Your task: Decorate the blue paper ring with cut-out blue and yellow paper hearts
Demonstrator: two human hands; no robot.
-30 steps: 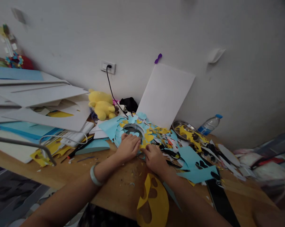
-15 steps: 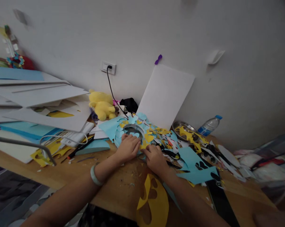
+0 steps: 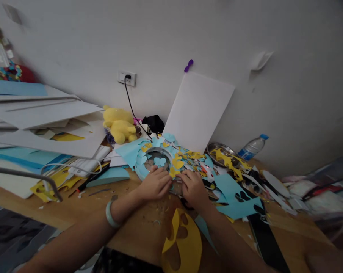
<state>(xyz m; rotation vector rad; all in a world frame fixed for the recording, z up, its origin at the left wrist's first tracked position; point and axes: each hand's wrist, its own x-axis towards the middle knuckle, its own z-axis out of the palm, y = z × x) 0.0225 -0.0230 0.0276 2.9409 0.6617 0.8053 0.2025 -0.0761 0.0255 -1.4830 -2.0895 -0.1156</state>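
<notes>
A round wreath with a pale ring frame, dressed in light blue and yellow paper hearts, lies on the table in front of me. My left hand is closed over its front edge, fingers curled, with the thumb side towards the open centre. Close beside it, my right hand has its fingers pinched together at a small yellow paper heart on the wreath's front right. The fingertips of both hands almost meet there and partly hide that piece. Blue hearts show inside the ring.
Cut-out yellow paper lies at the front edge. Blue scraps, a metal dish and a water bottle are on the right. Left stand a yellow plush toy, a power strip and stacked white boards.
Both hands have drawn slightly apart at the wreath's front edge, uncovering more of the yellow heart between them. The whole view has shifted a little.
</notes>
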